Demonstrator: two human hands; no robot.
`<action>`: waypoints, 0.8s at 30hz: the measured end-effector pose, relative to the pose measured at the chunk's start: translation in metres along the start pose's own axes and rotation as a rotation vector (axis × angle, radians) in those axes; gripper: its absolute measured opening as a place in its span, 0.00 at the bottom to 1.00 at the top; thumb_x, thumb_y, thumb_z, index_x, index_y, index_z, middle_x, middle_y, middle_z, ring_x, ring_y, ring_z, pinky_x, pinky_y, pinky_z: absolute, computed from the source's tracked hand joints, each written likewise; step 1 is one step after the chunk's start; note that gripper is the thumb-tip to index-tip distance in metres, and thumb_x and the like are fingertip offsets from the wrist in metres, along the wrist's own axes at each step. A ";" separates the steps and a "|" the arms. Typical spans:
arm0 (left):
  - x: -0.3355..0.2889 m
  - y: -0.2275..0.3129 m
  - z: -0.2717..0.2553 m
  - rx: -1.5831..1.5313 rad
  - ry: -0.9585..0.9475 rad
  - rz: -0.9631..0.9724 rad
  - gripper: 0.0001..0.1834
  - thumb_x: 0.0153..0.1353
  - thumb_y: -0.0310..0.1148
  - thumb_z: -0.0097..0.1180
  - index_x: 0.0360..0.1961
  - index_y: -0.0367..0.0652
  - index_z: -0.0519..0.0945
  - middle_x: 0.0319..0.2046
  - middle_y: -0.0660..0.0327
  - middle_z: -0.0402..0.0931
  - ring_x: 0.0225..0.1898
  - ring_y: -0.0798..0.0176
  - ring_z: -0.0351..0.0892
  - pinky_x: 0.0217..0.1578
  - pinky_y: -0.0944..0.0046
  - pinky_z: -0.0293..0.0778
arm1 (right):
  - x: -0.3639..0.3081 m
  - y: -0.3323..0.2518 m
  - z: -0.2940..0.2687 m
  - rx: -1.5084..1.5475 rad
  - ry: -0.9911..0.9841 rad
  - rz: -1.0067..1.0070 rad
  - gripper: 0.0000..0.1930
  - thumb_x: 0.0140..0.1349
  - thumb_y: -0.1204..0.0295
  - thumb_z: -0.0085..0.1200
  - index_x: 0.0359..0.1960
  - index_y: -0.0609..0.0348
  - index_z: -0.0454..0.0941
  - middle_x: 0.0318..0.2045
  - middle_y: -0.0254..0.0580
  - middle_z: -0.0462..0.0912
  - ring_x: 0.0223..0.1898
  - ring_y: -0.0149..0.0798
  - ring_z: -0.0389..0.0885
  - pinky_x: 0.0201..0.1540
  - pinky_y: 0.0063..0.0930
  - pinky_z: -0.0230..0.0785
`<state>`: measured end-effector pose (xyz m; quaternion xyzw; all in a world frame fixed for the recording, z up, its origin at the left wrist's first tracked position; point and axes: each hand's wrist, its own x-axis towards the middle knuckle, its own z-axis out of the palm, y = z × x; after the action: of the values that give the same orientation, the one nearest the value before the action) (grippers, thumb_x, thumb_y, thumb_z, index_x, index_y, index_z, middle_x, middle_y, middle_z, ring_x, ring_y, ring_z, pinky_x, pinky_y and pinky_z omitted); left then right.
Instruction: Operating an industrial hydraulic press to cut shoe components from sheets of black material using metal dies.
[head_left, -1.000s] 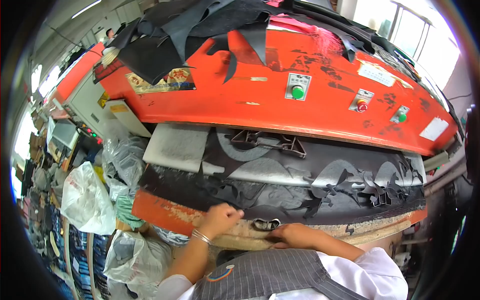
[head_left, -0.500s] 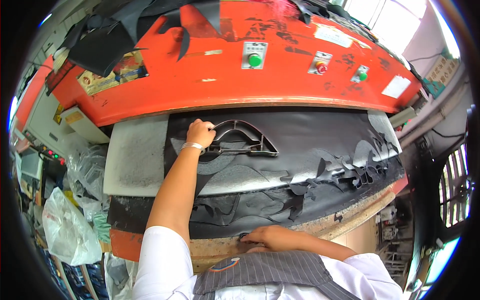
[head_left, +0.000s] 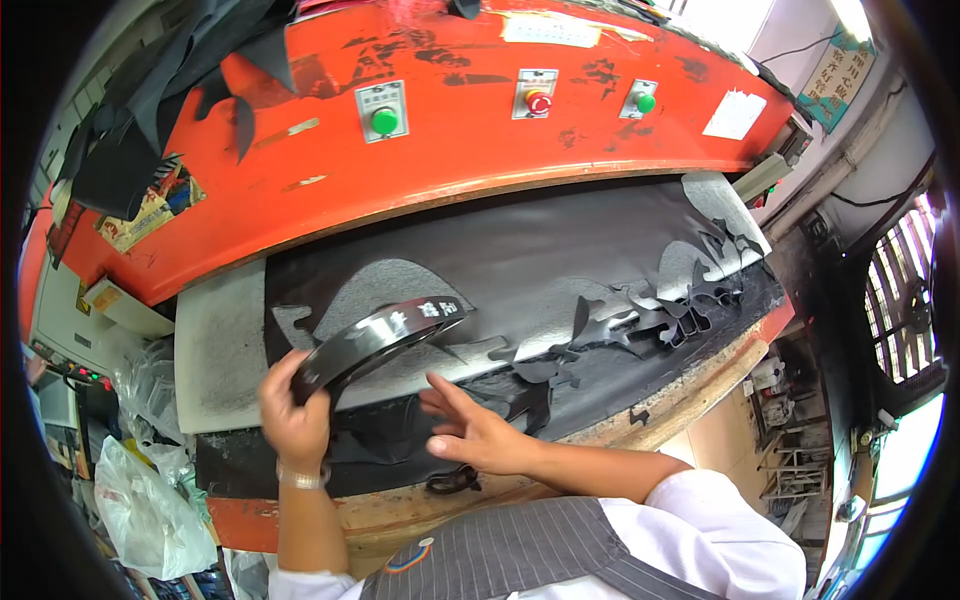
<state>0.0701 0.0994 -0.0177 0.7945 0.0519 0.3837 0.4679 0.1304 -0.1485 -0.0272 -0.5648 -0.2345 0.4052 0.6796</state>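
My left hand (head_left: 297, 412) is closed round one end of a curved metal cutting die (head_left: 385, 338), raised and tilted above the near part of the press bed. Beneath the die lies a black sheet of leather-like material (head_left: 540, 235). An arched gap in that sheet bares the pale grey cutting board (head_left: 222, 345). To the right of the die, my right hand (head_left: 478, 437) hovers with fingers spread, holding nothing. Near its wrist, a small dark looped piece (head_left: 455, 480) rests on the worn front edge.
An orange-red press head (head_left: 440, 165) spans the far side, with green buttons (head_left: 384, 121) and a red button (head_left: 539, 103). Ragged black offcuts (head_left: 690, 310) lie along the sheet's right front. Plastic bags (head_left: 150, 510) hang at left; a worn ledge (head_left: 660, 420) borders the bed.
My left hand has lifted the cutting die off the sheet and brought it nearer, turned on edge. My right hand has risen from the front ledge and opened. The view has swung right.
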 end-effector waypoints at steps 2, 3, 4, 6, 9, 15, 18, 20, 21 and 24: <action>-0.013 0.039 0.003 -0.122 0.185 0.101 0.22 0.48 0.16 0.55 0.47 0.35 0.71 0.45 0.52 0.75 0.51 0.51 0.76 0.58 0.47 0.66 | 0.006 -0.015 0.007 0.093 0.001 -0.087 0.52 0.59 0.54 0.61 0.72 0.57 0.32 0.69 0.53 0.49 0.71 0.45 0.49 0.67 0.41 0.52; -0.011 0.055 0.008 -0.006 0.089 0.240 0.23 0.48 0.18 0.58 0.49 0.37 0.70 0.44 0.53 0.76 0.49 0.52 0.76 0.58 0.45 0.66 | 0.007 -0.021 0.008 0.187 0.006 -0.212 0.56 0.56 0.50 0.63 0.72 0.57 0.31 0.70 0.52 0.46 0.71 0.46 0.48 0.68 0.43 0.50; -0.010 0.068 0.013 0.122 0.002 0.377 0.25 0.49 0.20 0.60 0.50 0.39 0.69 0.42 0.55 0.76 0.48 0.52 0.76 0.58 0.43 0.66 | 0.009 -0.034 0.012 0.282 -0.004 -0.336 0.61 0.52 0.47 0.65 0.72 0.57 0.29 0.71 0.50 0.44 0.72 0.46 0.47 0.69 0.44 0.47; -0.013 0.090 0.055 0.168 -0.024 0.480 0.26 0.48 0.23 0.62 0.49 0.45 0.68 0.39 0.57 0.77 0.46 0.53 0.77 0.58 0.40 0.65 | 0.011 -0.060 0.003 0.409 0.125 -0.449 0.58 0.48 0.46 0.67 0.70 0.61 0.41 0.67 0.46 0.55 0.70 0.45 0.53 0.68 0.41 0.49; -0.036 0.079 0.124 -0.116 0.001 0.369 0.27 0.46 0.21 0.64 0.48 0.43 0.66 0.44 0.52 0.74 0.50 0.47 0.74 0.59 0.41 0.63 | 0.018 -0.079 -0.038 0.275 0.171 -0.481 0.55 0.51 0.60 0.66 0.71 0.61 0.36 0.60 0.48 0.60 0.63 0.39 0.57 0.65 0.35 0.52; -0.020 0.042 0.197 0.236 -0.156 -0.041 0.24 0.48 0.26 0.55 0.50 0.37 0.70 0.54 0.48 0.70 0.58 0.43 0.66 0.60 0.50 0.60 | 0.040 -0.110 -0.183 -1.207 0.097 -0.377 0.59 0.35 0.50 0.71 0.69 0.65 0.53 0.62 0.62 0.61 0.63 0.58 0.61 0.66 0.45 0.52; -0.020 0.000 0.221 0.339 -0.132 -0.205 0.25 0.51 0.27 0.50 0.53 0.35 0.68 0.57 0.46 0.69 0.62 0.43 0.62 0.65 0.48 0.53 | 0.066 -0.102 -0.209 -1.510 -0.062 -0.321 0.55 0.32 0.50 0.69 0.65 0.64 0.62 0.62 0.63 0.63 0.60 0.59 0.62 0.63 0.44 0.54; -0.030 -0.006 0.239 0.550 -0.149 -0.237 0.24 0.51 0.27 0.49 0.52 0.36 0.66 0.59 0.45 0.68 0.65 0.45 0.60 0.67 0.47 0.49 | 0.077 -0.098 -0.213 -1.560 -0.147 -0.285 0.54 0.32 0.49 0.69 0.64 0.63 0.63 0.62 0.63 0.63 0.60 0.58 0.63 0.63 0.44 0.54; -0.035 -0.010 0.239 0.562 -0.134 -0.249 0.24 0.51 0.27 0.49 0.52 0.36 0.66 0.59 0.45 0.68 0.65 0.45 0.60 0.67 0.47 0.49 | 0.081 -0.096 -0.213 -1.611 -0.211 -0.239 0.54 0.32 0.49 0.68 0.64 0.62 0.64 0.62 0.63 0.63 0.60 0.57 0.63 0.63 0.45 0.55; -0.039 -0.006 0.249 0.544 -0.105 -0.248 0.22 0.52 0.28 0.50 0.49 0.38 0.65 0.58 0.45 0.70 0.65 0.46 0.61 0.67 0.47 0.48 | 0.087 -0.085 -0.218 -1.606 -0.228 -0.265 0.53 0.32 0.48 0.68 0.64 0.59 0.64 0.62 0.63 0.63 0.60 0.58 0.63 0.63 0.45 0.54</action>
<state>0.2077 -0.0899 -0.1107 0.8970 0.2252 0.2543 0.2830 0.3731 -0.2063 -0.0129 -0.8020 -0.5854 0.0851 0.0825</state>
